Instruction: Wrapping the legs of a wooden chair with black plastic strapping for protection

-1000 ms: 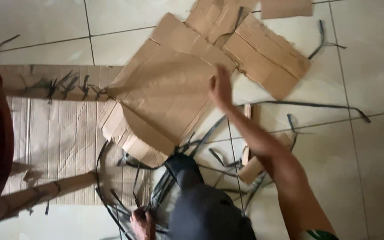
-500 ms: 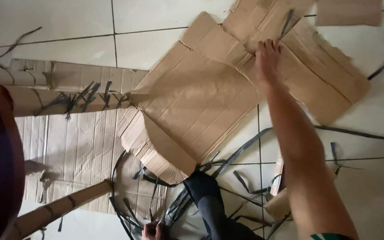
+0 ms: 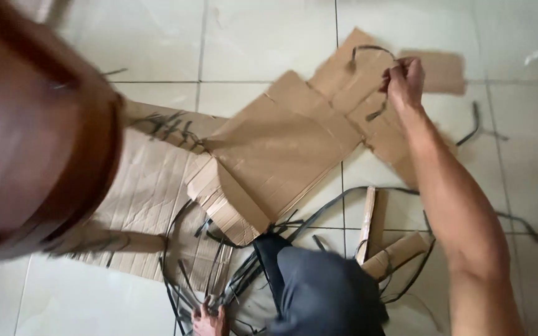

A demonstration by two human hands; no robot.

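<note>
Head view, right hand: fingers pinch a dark strap lifted just above the torn cardboard.
Head view, left hand: clenched on a bundle of dark strips low on the tiled floor.
Containers: none visible.

Shiny pale tile floor with thin dark lines between tiles. Big round reddish-brown thing, blurry, fills left side, close to camera. Flat ribbed cardboard sheet on floor beside it. Folded cardboard strip at sheet's top edge, black marks on it. Cardboard tube lying low right, thin cardboard stick next to it. Small brown cardboard piece far up, apart. Dark grey trouser leg at bottom middle.
</note>
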